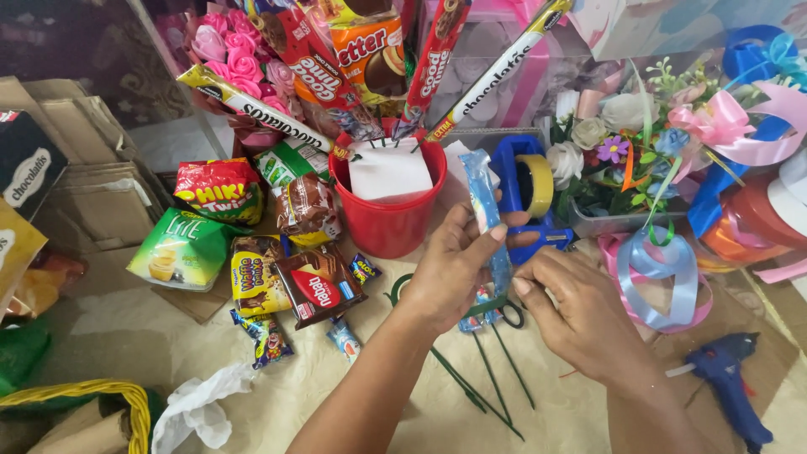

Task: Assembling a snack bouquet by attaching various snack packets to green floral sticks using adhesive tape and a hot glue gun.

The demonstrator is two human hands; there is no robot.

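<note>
Pinched between thumb and fingers, the left hand (450,269) has its grip closed on a long, slim snack packet in pale blue wrapper (486,210), holding it nearly upright at the centre of the view. At about four o'clock from it, the right hand (580,315) has its fingertips (523,286) closed on the packet's lower part. Just below the hands, thin dark green floral sticks (492,382) lie fanned out on the paper-covered table (126,336). At eleven o'clock from the packet stands a round red plastic bucket (391,219) with stick-mounted snack packs rising from it. At two o'clock sits a blue tape dispenser with a yellowish roll (525,189), and at five o'clock a blue glue gun (727,378).
</note>
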